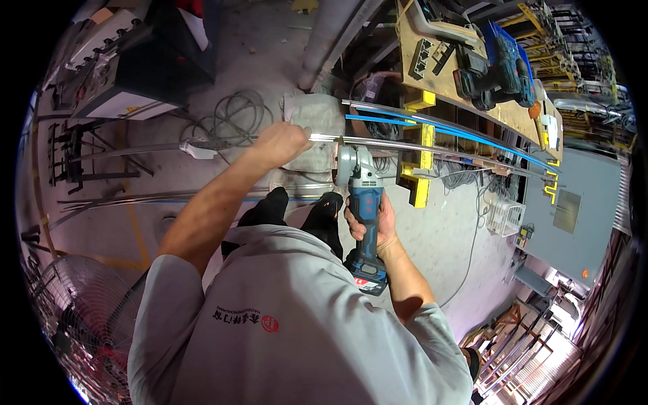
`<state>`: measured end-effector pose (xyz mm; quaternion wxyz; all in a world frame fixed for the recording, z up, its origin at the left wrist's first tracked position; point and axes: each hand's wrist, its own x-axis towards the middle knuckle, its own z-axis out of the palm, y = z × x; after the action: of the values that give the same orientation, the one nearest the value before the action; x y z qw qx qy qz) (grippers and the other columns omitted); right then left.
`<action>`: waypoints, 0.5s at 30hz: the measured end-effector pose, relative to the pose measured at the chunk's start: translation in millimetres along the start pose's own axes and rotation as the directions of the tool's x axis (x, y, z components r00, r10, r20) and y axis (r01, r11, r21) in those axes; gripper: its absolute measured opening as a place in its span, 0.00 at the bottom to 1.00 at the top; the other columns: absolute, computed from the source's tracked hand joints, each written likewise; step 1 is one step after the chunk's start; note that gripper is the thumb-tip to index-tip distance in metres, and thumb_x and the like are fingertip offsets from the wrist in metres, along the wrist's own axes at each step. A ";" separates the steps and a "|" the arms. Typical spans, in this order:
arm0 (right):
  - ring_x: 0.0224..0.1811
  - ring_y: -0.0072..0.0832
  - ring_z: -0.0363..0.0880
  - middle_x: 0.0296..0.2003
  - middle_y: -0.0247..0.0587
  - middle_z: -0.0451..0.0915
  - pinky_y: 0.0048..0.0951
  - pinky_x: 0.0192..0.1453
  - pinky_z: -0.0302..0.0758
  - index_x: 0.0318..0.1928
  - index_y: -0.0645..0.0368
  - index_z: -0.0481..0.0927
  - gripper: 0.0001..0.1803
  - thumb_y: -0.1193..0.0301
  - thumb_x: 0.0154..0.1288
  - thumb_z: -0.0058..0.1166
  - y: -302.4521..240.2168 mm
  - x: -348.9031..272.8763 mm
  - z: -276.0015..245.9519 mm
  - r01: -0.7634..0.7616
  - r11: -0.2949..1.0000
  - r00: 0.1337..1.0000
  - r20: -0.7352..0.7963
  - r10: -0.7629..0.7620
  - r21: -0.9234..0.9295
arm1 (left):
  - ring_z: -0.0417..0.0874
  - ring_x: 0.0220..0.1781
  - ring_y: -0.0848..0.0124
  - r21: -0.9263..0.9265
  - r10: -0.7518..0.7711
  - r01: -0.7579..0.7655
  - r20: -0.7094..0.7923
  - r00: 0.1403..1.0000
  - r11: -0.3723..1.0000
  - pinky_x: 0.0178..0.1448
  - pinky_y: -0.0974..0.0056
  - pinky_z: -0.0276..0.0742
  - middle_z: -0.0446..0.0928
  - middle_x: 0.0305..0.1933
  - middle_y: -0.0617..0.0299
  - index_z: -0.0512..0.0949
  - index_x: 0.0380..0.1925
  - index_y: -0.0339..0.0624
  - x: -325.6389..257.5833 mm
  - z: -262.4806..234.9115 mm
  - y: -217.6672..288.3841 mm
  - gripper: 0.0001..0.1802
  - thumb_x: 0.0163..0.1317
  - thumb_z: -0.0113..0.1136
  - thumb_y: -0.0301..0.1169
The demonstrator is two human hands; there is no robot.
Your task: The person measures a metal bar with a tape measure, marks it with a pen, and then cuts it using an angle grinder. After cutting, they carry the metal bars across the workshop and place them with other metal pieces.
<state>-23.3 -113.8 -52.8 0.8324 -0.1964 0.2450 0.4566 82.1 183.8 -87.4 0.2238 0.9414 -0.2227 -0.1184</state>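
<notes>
My left hand is closed around a long thin shiny metal strip that runs left to right across the picture. My right hand grips the body of a blue cordless angle grinder. The grinder's grey head and disc sit right against the strip, just right of my left hand. More metal strips, some with blue film, lie on the yellow supports behind it.
A wooden workbench at upper right carries cordless power tools. Coiled cables lie on the concrete floor. A machine stands at upper left and a floor fan at lower left. Loose strips lie on the floor.
</notes>
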 end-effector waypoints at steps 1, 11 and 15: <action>0.15 0.30 0.67 0.22 0.46 0.69 0.31 0.18 0.68 0.50 0.68 0.74 0.44 0.34 0.71 0.26 0.4 0.6 0.6 0.000 1.000 1.000 -0.011 0.000 -0.002 | 0.82 0.35 0.44 -0.003 0.010 -0.010 -0.009 1.000 1.000 0.39 0.43 0.75 0.80 0.29 0.47 0.77 0.34 0.40 -0.2 5.1 -2.7 0.14 0.63 0.59 0.40; 0.14 0.29 0.66 0.25 0.46 0.70 0.31 0.16 0.69 0.49 0.68 0.72 0.42 0.35 0.70 0.31 9.1 1.3 3.6 0.068 0.997 0.989 -0.129 -0.070 -0.023 | 0.83 0.35 0.46 0.005 0.018 -0.018 0.019 1.000 1.000 0.39 0.45 0.77 0.81 0.29 0.49 0.77 0.33 0.40 1.4 -5.1 3.3 0.17 0.66 0.57 0.44; 0.14 0.28 0.66 0.25 0.47 0.71 0.31 0.15 0.68 0.49 0.67 0.73 0.42 0.35 0.70 0.31 9.0 2.2 2.6 0.067 0.998 0.990 -0.127 -0.068 -0.015 | 0.83 0.35 0.46 0.021 -0.033 0.031 0.077 0.996 0.999 0.39 0.45 0.77 0.81 0.28 0.48 0.77 0.34 0.39 4.9 -4.1 3.6 0.18 0.67 0.56 0.45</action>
<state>-29.4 -106.2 -52.9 0.8290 -0.2381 0.2884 0.4159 86.4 180.1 -82.7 0.2038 0.9418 -0.2172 -0.1561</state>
